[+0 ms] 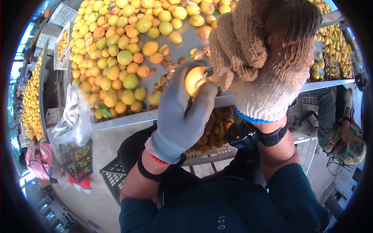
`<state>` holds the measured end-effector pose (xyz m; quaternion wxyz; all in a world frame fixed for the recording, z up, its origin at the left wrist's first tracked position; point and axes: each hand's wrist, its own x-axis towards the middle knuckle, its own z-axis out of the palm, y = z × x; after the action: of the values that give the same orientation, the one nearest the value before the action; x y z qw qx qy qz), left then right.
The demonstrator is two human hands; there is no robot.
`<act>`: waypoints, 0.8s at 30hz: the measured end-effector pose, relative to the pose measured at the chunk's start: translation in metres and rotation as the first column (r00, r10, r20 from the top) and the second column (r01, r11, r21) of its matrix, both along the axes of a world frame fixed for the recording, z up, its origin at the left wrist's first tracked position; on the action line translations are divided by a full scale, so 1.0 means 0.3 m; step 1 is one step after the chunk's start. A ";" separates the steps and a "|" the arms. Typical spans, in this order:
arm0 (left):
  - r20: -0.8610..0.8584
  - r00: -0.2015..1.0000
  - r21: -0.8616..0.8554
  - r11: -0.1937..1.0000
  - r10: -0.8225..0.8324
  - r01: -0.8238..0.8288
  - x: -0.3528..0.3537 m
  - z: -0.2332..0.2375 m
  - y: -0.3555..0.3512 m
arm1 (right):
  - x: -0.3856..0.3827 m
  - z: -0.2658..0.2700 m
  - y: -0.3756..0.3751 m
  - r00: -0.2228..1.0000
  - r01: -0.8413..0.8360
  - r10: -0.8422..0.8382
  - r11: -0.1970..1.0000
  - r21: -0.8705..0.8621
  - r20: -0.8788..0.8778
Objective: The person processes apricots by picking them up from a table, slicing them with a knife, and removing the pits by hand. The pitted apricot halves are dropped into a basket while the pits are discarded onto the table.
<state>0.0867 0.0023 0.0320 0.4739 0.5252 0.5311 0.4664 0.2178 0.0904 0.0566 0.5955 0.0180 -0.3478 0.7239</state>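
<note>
My left hand [179, 116], in a grey coated glove, is closed around a yellow-orange apricot [193, 82] at the near edge of the metal table. Right beside it, my right hand [264, 62] makes a fist in a stained, off-white knit glove with a blue cuff. A small metal blade of a knife [208, 72] sticks out from that fist and meets the fruit's right side. The knife's handle is hidden inside the glove. Beyond the hands, apricot pits and scraps [167, 70] lie on the metal surface.
Many apricots [116, 73] cover the table [128, 121]. Below its edge, a crate [211, 155] of fruit stands between my knees. A plastic bag [74, 116] hangs at the left corner, above a dark crate [79, 159]. Other people [39, 159] are at both sides.
</note>
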 end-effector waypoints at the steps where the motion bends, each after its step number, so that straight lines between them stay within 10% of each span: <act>1: 0.014 1.000 -0.022 1.000 -0.004 0.004 -0.001 0.013 0.000 | 0.000 -0.001 0.001 1.000 -0.026 0.026 1.000 -0.003 -0.009; 8: -0.122 0.983 0.075 0.986 -0.136 0.146 -0.054 0.015 0.013 | -0.024 -0.032 0.065 0.935 -0.304 0.312 0.950 0.074 -0.166; 11: -0.147 0.957 -0.038 0.968 -0.250 0.247 -0.079 0.044 0.020 | -0.035 0.091 -0.001 0.997 -0.074 0.073 0.880 -0.469 -0.021; 13: -0.164 0.932 -0.084 0.946 -0.323 0.313 -0.094 0.049 0.023 | -0.031 0.081 0.006 0.993 -0.061 0.103 0.873 -0.484 0.060; 14: -0.138 0.949 -0.099 0.957 -0.283 0.271 -0.092 0.044 0.021 | -0.021 -0.005 0.043 0.971 -0.225 0.237 0.928 -0.297 0.007; 18: -0.095 0.993 0.225 0.970 -0.069 0.089 -0.060 -0.091 0.016 | -0.037 0.022 0.005 0.995 -0.083 0.097 0.855 -0.513 0.000; 20: 0.401 0.913 -0.077 0.995 0.082 -0.056 0.020 -0.041 -0.027 | -0.051 0.017 0.006 0.999 -0.034 0.041 0.792 -0.610 -0.002; 24: 0.207 0.977 -0.066 0.996 -0.040 0.055 -0.001 -0.016 -0.021 | -0.047 0.007 0.007 0.995 -0.090 0.064 0.899 -0.428 -0.076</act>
<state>0.0865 -0.0040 0.0272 0.5558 0.4694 0.4829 0.4874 0.2038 0.0926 0.0588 0.5659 -0.0784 -0.1601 0.8050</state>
